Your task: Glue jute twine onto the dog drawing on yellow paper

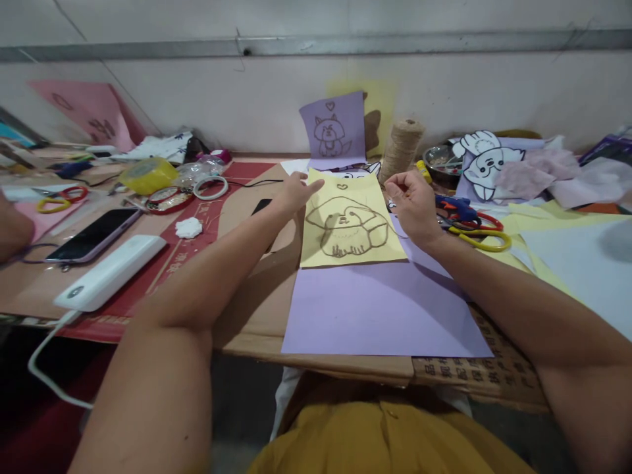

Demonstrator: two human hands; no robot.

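Note:
A yellow paper bears a brown line drawing of an animal with a small heart above it. At its upper left corner, my left hand grips the edge, thumb on the front. My right hand is closed in a pinch beside the upper right edge; a thin thread-like line shows below it, but what the fingertips hold is too small to make out. Under the yellow paper lies a larger purple sheet, reaching the table's front edge.
Behind stand a purple card with a similar drawing and a twine spool. Yellow-handled scissors lie right, near a white animal cutout. Leftward are a power bank, a phone, yellow tape and another person's hand.

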